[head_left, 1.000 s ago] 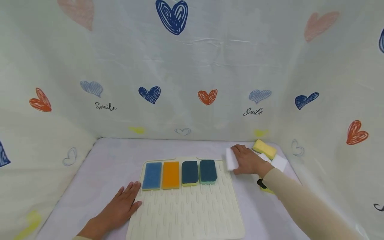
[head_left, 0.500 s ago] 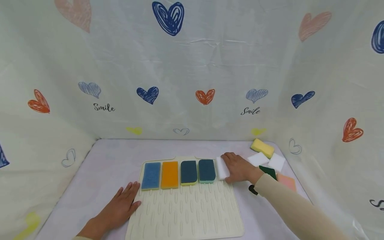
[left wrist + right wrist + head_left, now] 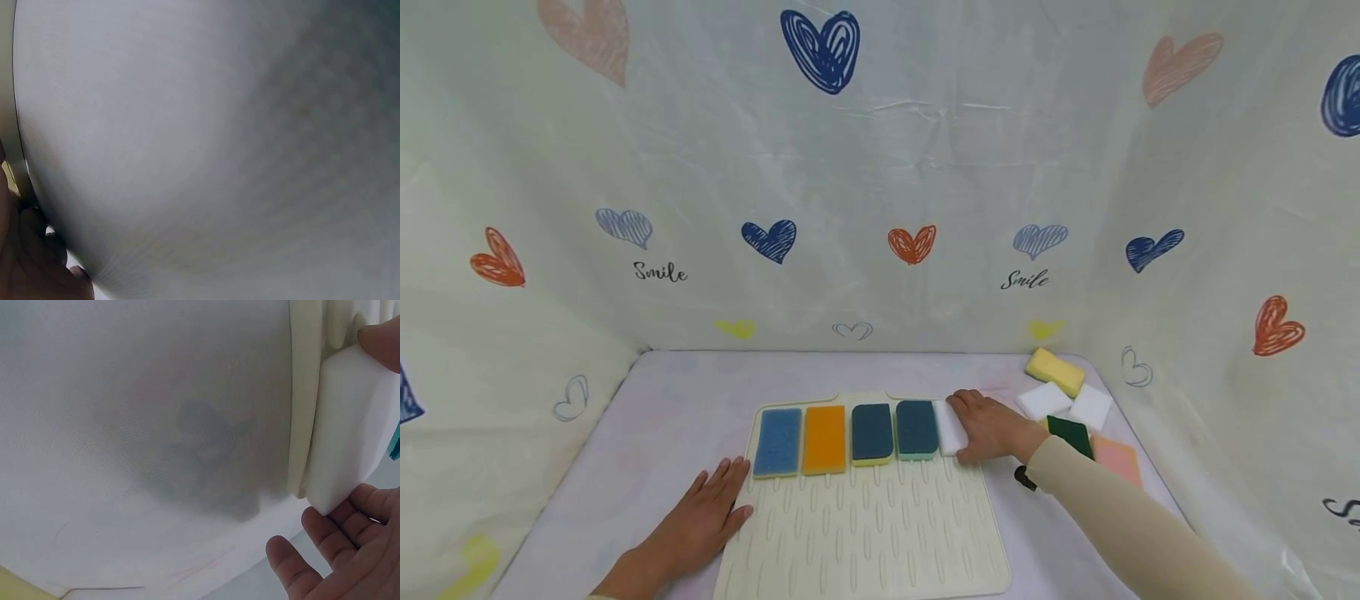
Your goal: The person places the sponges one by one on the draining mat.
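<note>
While our right hand pinches a white sponge, a teal sponge blocks its left, a yellow sponge sits rightward; our left hand lies flat.

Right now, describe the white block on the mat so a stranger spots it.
Find the cream mat and the row of sponges at its far end. The white block ends that row on the right, held by the right hand beside a dark-topped sponge. It is the only white piece in the row; two white blocks lie off the mat.
</note>
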`<state>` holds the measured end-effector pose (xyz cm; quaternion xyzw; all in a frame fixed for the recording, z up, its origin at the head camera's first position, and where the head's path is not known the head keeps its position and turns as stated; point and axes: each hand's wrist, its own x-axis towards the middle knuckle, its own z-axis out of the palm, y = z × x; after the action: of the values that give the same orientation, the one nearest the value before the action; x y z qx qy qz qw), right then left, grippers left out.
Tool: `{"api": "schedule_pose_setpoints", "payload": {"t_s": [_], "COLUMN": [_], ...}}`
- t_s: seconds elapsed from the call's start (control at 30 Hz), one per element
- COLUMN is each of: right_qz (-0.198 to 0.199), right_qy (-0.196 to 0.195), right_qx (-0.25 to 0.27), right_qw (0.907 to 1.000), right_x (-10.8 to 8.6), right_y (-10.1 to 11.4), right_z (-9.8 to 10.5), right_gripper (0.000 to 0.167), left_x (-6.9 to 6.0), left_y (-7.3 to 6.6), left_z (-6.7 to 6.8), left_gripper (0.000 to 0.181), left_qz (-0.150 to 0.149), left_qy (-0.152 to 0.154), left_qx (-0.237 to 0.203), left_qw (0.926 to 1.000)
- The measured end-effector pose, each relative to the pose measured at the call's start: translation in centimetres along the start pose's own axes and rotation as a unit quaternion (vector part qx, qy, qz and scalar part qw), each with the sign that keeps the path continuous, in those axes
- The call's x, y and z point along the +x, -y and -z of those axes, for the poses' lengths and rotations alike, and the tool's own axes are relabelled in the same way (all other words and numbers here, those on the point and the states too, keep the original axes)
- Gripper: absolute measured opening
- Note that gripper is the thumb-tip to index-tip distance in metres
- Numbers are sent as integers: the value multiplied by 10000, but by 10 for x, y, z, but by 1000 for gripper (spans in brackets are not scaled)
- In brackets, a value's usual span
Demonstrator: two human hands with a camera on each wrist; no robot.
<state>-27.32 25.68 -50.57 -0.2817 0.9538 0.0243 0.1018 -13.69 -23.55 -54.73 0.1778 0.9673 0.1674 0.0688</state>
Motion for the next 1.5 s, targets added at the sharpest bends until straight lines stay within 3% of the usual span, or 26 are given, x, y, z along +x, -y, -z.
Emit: {"api": "schedule_pose_setpoints", "payload": {"t_s": [0.13, 0.47, 0.73, 1.23, 1.5], "right_qz": [40, -103, -125, -196, -229], "right_qy": [-12, 164, 189, 145, 141], "right_qx": [-73, 33, 47, 27, 52], "right_qw": [10000, 9998, 9997, 9997, 9996], "right_x": [1, -1, -2, -3, -3], "right_y": [0, 6, 8, 8, 8], "right_z": [-1, 4, 5, 3, 0], "right_gripper": [93, 91, 92, 92, 94], "left_x": [-1, -1, -2, -1, 0], "left_y": [2, 4, -4, 1, -2], "left_z": [-1, -5, 2, -2, 2], "left_gripper": [73, 74, 74, 74, 75], "left_qz": [-101, -200, 44, -68, 22], "left_qy": [-206, -293, 86, -93, 61], "left_qx": [-37, -123, 7, -184, -262], "left_qw": [9997, 9993, 10000, 9998, 9996]}}
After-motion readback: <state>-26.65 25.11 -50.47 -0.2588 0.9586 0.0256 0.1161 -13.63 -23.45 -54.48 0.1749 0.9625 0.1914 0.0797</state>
